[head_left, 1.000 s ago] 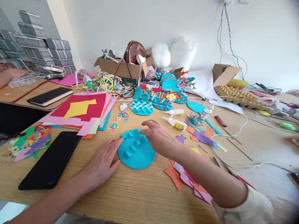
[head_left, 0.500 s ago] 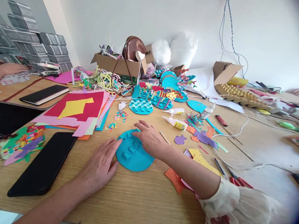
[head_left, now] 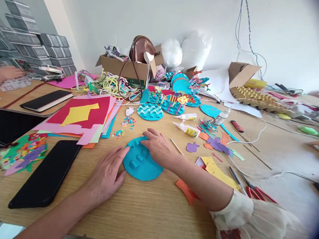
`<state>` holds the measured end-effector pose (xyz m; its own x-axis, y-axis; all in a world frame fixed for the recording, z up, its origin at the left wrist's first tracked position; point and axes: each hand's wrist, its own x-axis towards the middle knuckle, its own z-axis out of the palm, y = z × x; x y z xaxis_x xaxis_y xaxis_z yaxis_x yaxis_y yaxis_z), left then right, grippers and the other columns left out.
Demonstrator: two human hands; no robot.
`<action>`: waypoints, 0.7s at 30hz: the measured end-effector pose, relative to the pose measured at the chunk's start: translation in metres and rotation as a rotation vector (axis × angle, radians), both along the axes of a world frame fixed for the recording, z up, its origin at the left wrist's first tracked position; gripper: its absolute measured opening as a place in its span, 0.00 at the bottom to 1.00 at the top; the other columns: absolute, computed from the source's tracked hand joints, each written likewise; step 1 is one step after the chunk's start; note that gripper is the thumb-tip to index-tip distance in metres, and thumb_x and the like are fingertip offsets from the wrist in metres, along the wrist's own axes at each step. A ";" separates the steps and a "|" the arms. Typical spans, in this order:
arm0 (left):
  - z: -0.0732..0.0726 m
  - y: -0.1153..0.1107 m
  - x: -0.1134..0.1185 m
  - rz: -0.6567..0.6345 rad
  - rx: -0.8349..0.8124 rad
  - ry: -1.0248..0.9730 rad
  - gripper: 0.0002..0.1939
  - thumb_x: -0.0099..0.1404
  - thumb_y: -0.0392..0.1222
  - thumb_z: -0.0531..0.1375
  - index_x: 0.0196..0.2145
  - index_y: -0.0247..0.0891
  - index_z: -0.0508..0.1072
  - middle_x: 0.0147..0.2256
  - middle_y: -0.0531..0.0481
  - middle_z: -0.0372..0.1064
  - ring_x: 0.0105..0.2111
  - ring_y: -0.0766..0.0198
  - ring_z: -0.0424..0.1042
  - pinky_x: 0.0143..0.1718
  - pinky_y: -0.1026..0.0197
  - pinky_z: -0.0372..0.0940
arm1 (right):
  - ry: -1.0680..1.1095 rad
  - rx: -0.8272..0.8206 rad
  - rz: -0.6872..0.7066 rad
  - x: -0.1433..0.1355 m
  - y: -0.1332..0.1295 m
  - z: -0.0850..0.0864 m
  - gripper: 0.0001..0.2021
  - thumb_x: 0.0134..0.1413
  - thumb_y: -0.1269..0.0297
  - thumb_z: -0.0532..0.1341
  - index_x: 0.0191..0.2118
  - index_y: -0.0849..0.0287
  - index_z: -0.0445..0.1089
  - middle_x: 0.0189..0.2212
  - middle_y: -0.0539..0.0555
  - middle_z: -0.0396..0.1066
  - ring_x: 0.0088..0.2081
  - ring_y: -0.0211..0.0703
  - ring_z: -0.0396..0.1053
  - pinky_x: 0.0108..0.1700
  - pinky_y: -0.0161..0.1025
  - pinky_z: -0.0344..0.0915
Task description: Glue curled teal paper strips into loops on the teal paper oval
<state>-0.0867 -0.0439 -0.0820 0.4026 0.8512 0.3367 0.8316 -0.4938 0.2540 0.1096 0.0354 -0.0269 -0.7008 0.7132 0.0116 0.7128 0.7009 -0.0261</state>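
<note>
A round blue paper disc (head_left: pixel 148 173) lies flat on the wooden table in front of me. Raised, folded loops of blue paper (head_left: pixel 134 164) stand in rows across its upper half. My left hand (head_left: pixel 106 174) rests at the disc's left edge, fingers stretched out and touching the rim. Over the upper right part of the disc lies my right hand (head_left: pixel 159 148), its fingers spread and their tips on the blue paper near the top. Its palm hides some of the loops. Neither hand grips anything.
Glue bottles (head_left: pixel 189 130), a purple paper fish (head_left: pixel 192 147), yellow paper scraps (head_left: pixel 218 172) and red-handled scissors (head_left: pixel 257 193) lie to the right. Coloured sheets (head_left: pixel 55 114) and a black phone-shaped slab (head_left: pixel 45 174) are left. A wavy-patterned blue disc (head_left: pixel 150 112) sits beyond. Another person's hand (head_left: pixel 8 74) shows far left.
The view has shifted very slightly. Both hands keep nearly the same places on the disc, the right fingertips still at its top.
</note>
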 end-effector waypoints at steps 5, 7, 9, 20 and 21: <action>0.002 -0.001 0.000 -0.005 0.022 0.021 0.28 0.60 0.35 0.48 0.58 0.36 0.48 0.53 0.40 0.59 0.54 0.55 0.58 0.52 0.48 0.58 | -0.007 -0.001 0.004 -0.001 0.001 -0.001 0.14 0.56 0.71 0.49 0.39 0.57 0.71 0.50 0.59 0.61 0.55 0.53 0.51 0.44 0.47 0.61; 0.002 -0.001 0.000 -0.006 0.028 0.027 0.28 0.60 0.34 0.48 0.58 0.36 0.48 0.53 0.39 0.58 0.53 0.55 0.58 0.52 0.48 0.59 | -0.004 0.001 0.005 -0.001 0.001 0.000 0.14 0.56 0.71 0.49 0.38 0.57 0.71 0.50 0.59 0.61 0.55 0.54 0.51 0.44 0.47 0.61; 0.002 -0.001 0.000 -0.002 0.037 0.034 0.28 0.60 0.35 0.48 0.58 0.35 0.47 0.53 0.38 0.58 0.53 0.54 0.58 0.51 0.48 0.59 | 0.012 0.004 0.007 0.000 0.001 0.002 0.14 0.56 0.72 0.49 0.39 0.57 0.71 0.51 0.59 0.60 0.56 0.53 0.50 0.45 0.48 0.61; -0.001 -0.001 0.001 0.005 0.077 0.043 0.28 0.60 0.36 0.49 0.58 0.35 0.48 0.52 0.39 0.60 0.54 0.53 0.57 0.51 0.48 0.60 | 0.070 0.005 0.063 -0.017 -0.005 0.002 0.13 0.54 0.72 0.51 0.40 0.57 0.72 0.54 0.58 0.57 0.58 0.55 0.47 0.49 0.50 0.57; -0.001 -0.001 0.001 0.004 0.076 0.044 0.28 0.60 0.36 0.49 0.58 0.34 0.48 0.52 0.39 0.60 0.54 0.53 0.57 0.51 0.48 0.59 | 0.065 0.007 0.060 -0.019 -0.006 0.002 0.13 0.54 0.72 0.51 0.40 0.57 0.72 0.54 0.58 0.57 0.58 0.55 0.47 0.48 0.50 0.58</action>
<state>-0.0857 -0.0447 -0.0830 0.4151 0.8255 0.3824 0.8431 -0.5070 0.1794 0.0910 0.0298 -0.0250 -0.7401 0.6695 0.0636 0.6663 0.7428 -0.0656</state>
